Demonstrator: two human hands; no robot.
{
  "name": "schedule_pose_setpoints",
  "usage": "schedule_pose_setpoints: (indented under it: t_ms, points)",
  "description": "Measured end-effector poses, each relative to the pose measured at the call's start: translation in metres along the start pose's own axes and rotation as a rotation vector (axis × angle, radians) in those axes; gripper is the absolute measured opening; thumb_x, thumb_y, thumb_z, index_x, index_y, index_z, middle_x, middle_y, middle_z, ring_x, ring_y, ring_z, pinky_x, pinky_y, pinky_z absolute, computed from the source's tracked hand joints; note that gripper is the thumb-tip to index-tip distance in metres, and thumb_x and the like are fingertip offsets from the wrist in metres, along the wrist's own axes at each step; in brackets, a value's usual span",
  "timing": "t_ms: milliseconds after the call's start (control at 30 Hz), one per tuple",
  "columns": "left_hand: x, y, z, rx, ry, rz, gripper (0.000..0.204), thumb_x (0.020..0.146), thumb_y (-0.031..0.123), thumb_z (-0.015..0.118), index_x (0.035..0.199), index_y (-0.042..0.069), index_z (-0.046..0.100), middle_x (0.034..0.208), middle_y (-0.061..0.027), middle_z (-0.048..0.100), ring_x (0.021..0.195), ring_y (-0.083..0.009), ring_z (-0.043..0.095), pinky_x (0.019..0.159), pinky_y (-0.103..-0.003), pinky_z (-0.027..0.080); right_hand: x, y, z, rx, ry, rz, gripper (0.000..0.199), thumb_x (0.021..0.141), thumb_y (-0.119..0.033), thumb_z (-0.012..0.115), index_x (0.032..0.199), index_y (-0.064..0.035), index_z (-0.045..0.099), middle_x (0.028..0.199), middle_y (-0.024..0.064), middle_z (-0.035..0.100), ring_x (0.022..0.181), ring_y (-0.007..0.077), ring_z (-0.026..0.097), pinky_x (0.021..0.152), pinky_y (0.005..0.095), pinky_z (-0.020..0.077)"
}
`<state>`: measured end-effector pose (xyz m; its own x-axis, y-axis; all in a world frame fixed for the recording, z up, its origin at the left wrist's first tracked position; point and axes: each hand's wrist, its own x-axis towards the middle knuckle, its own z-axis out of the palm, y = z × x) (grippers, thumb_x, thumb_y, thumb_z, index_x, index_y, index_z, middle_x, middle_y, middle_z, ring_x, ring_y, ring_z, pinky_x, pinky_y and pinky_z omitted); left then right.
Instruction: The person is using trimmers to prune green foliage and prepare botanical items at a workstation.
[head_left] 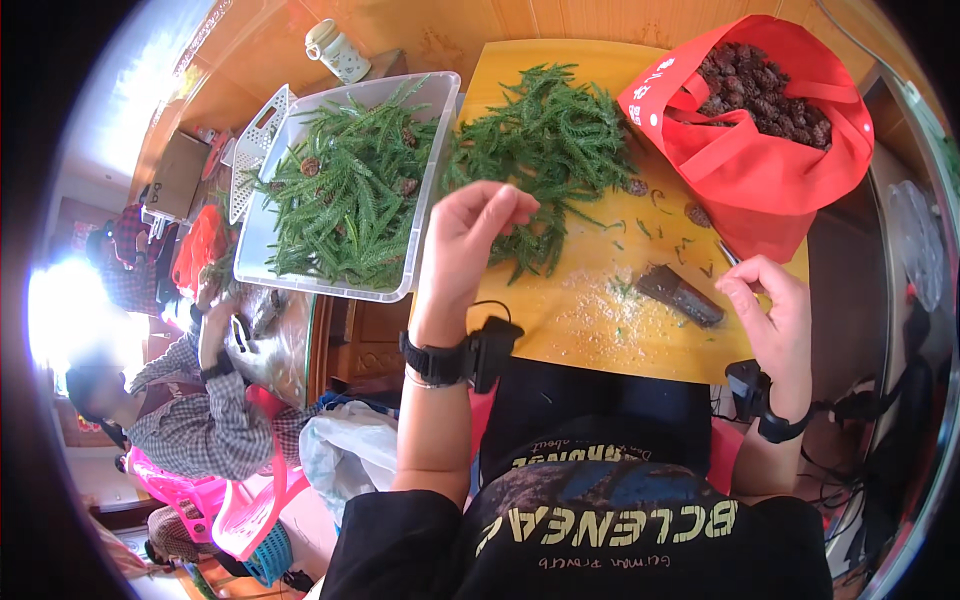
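Note:
My left hand (468, 235) is raised over the yellow board (600, 330), fingers curled around a green conifer sprig (530, 245) that hangs from the pile of cut sprigs (545, 140). My right hand (765, 300) rests at the board's right edge, closed on the handle of small scissors (728, 254) whose metal tips point up and left. A dark flat tool (680, 295) lies on the board between my hands, amid pale crumbs.
A clear plastic bin (425, 250) full of green sprigs and a few cones stands left of the board. A red bag (760, 170) of brown cones sits at the right. Another person in a checked shirt (200, 415) sits at lower left on a pink stool.

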<state>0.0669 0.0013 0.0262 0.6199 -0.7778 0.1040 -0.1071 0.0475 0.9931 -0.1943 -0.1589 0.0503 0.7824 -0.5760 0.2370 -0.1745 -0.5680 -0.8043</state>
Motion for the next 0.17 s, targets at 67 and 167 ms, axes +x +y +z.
schedule_pose_setpoints:
  t_ms: [67,167]
  points:
    - [-0.0084,-0.0047,0.0072,-0.323,-0.029,-0.104,0.020,0.092,0.014,0.050,0.100,-0.001,0.061,0.091,-0.0091,0.066,0.076,-0.0104,0.060,0.070,-0.021,0.048,-0.0003,0.0017,0.0002,-0.003,-0.005,0.007,0.011,0.084,-0.007,0.057,0.079,0.0027,0.056,0.072,0.0068,0.060,0.069,0.0109,0.057,0.066,0.0231,0.0447]
    - [-0.0133,-0.0007,0.0129,-0.427,-0.109,-0.137,0.023,0.092,0.010,0.050,0.110,-0.001,0.058,0.100,-0.0131,0.065,0.083,-0.0142,0.063,0.074,-0.023,0.050,0.0001,0.0050,0.0031,0.026,0.046,-0.010,0.014,0.081,-0.007,0.062,0.075,0.0033,0.054,0.065,0.0079,0.056,0.060,0.0136,0.054,0.058,0.0243,0.0418]
